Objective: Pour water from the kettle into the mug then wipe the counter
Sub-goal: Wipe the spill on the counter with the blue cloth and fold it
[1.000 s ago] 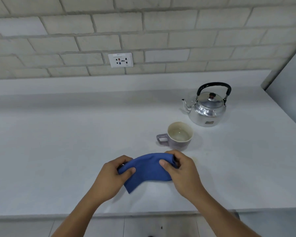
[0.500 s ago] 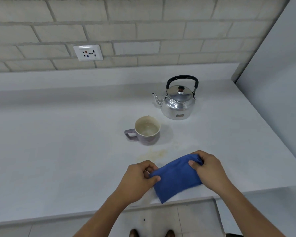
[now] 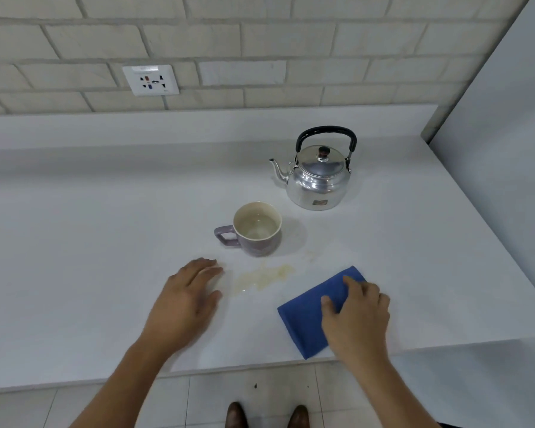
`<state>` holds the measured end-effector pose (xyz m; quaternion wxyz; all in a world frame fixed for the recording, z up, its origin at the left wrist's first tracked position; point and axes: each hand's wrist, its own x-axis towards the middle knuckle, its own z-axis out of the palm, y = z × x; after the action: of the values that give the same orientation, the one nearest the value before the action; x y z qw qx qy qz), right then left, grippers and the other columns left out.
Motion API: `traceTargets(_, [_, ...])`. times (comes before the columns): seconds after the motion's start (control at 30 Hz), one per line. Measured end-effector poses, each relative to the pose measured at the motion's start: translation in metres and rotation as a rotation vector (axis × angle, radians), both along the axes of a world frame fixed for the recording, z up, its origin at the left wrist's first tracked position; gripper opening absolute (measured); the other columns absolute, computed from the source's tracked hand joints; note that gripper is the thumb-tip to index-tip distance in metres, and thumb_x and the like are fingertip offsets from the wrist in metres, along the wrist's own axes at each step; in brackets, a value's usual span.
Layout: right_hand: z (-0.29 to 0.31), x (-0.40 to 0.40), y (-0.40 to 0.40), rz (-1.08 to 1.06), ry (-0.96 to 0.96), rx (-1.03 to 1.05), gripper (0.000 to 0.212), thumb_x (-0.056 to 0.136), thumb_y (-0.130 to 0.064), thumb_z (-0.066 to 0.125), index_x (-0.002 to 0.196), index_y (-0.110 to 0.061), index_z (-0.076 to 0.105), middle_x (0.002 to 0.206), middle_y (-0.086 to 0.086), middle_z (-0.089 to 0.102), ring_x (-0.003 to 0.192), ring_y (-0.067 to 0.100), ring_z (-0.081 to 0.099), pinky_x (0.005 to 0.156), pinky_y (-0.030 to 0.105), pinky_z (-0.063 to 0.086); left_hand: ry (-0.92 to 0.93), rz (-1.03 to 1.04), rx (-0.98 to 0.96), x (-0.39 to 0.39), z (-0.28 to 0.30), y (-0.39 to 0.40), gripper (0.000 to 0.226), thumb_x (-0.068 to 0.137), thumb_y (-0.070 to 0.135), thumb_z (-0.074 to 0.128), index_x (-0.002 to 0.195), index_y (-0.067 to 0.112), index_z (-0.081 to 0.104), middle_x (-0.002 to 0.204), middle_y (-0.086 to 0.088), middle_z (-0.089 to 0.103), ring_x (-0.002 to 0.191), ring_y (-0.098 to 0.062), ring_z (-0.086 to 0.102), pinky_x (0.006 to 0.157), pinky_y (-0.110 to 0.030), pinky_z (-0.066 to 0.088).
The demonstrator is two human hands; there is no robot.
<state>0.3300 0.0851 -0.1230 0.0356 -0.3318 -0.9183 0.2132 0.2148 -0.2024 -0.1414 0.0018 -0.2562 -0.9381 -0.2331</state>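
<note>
On the pale tabletop (image 3: 74, 242) a folded blue cloth (image 3: 309, 313) lies flat near the front edge, at about 4 o'clock from the mug (image 3: 257, 233). The right hand (image 3: 357, 319) rests on top of the cloth's right half, fingers (image 3: 352, 285) spread and pressing down on it rather than pinching it, the thumb lying across the fabric. The left hand (image 3: 186, 301) lies palm down on the bare surface, open with fingers loosely apart and holding nothing, at about 7 o'clock from the mug and well apart from the cloth. Between the two hands, just in front of the mug at its 6 o'clock, a yellowish wet spill (image 3: 263, 278) spreads on the tabletop, touched by neither hand nor cloth. The mug stands upright, its handle pointing to 9 o'clock, with clear water visible inside. The shiny metal kettle (image 3: 318, 177) stands upright at about 1 o'clock from the mug, lid on, black handle raised, spout pointing to 9 o'clock. On the brick wall behind sits a white wall socket (image 3: 150, 80). Two brown shoe tips (image 3: 267, 415) show on the tiled floor below the tabletop edge.
</note>
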Motion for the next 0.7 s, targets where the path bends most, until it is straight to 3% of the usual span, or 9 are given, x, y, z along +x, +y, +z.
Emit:
traceTargets(0.1, [-0.016, 0.01, -0.029, -0.006, -0.095, -0.042, 0.08, 0.096, -0.052, 0.05, 0.157, -0.007, 0.023, 0.161, 0.012, 0.022, 0.148, 0.031, 0.018, 0.119, 0.046, 0.026, -0.045, -0.026, -0.141, -0.007, -0.013, -0.024, 0.068, 0.099, 0.058, 0.04, 0.156, 0.021, 0.046, 0.164, 0.005, 0.043, 0.156, -0.02, 0.033, 0.123, -0.04, 0.034])
traceTargets(0.2, [-0.026, 0.005, -0.025, -0.012, -0.091, -0.044, 0.081, 0.101, -0.05, 0.041, 0.16, -0.004, 0.009, 0.169, 0.012, 0.005, 0.155, 0.029, 0.002, 0.125, 0.047, 0.01, -0.051, -0.04, -0.174, -0.008, -0.025, -0.033, 0.071, 0.103, 0.064, 0.03, 0.163, 0.027, 0.033, 0.171, 0.014, 0.026, 0.161, -0.009, 0.014, 0.128, -0.035, 0.022])
traceTargets(0.3, [-0.031, -0.013, 0.001, -0.01, -0.04, 0.018, 0.074, 0.104, -0.038, 0.041, 0.159, 0.0, 0.008, 0.169, 0.014, 0.009, 0.155, 0.03, 0.005, 0.125, 0.045, 0.004, -0.038, -0.027, -0.178, -0.007, -0.028, -0.033, 0.068, 0.104, 0.063, 0.026, 0.163, 0.03, 0.03, 0.172, 0.017, 0.023, 0.161, -0.005, 0.01, 0.128, -0.034, 0.02])
traceTargets(0.47, [-0.036, -0.075, 0.044, 0.118, -0.047, 0.137, 0.06, 0.106, -0.021, 0.035, 0.158, 0.003, 0.013, 0.167, 0.018, 0.016, 0.154, 0.034, 0.009, 0.125, 0.047, 0.005, -0.034, -0.022, -0.163, -0.007, -0.028, -0.033, 0.065, 0.105, 0.06, 0.027, 0.163, 0.032, 0.029, 0.171, 0.02, 0.022, 0.161, -0.002, 0.008, 0.128, -0.028, 0.014])
traceTargets(0.7, [-0.036, -0.109, 0.036, 0.636, 0.019, 0.182, 0.057, 0.106, -0.014, 0.038, 0.158, -0.004, 0.019, 0.167, 0.009, 0.019, 0.155, 0.026, 0.011, 0.125, 0.036, 0.003, -0.033, -0.026, -0.14, -0.008, -0.028, -0.032, 0.06, 0.107, 0.051, 0.029, 0.162, 0.03, 0.032, 0.171, 0.019, 0.024, 0.161, -0.003, 0.009, 0.128, -0.026, 0.012])
